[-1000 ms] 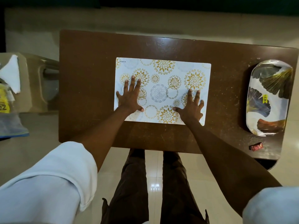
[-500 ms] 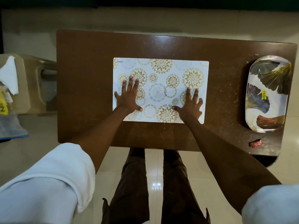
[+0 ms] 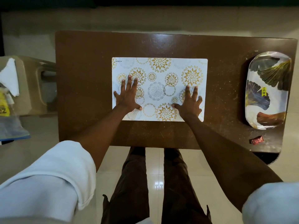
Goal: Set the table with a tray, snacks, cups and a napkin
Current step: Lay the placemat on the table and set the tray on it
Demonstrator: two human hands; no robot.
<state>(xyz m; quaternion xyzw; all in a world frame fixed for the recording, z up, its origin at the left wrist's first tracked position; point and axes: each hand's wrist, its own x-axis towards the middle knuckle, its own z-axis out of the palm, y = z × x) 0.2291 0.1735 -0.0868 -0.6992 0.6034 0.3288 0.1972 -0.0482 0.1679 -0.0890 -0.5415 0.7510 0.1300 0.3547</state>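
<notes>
Where the brown table (image 3: pixel 90 75) stands on pale glossy floor tiles (image 3: pixel 155 175), its top shows scuffs and light specks. A white placemat (image 3: pixel 159 65) with gold floral rings lies flat at centre. The left hand (image 3: pixel 127 96) and right hand (image 3: pixel 189 102) press on it, palms down, fingers spread, grasping nothing. The leaf-patterned tray (image 3: pixel 268 89) sits at the table's right end, a small red snack wrapper (image 3: pixel 257 140) near it. A beige chair (image 3: pixel 30 84) at left carries a white napkin (image 3: pixel 10 78).

Dim room, table (image 3: pixel 178 46) glare (overhead), warped edges
</notes>
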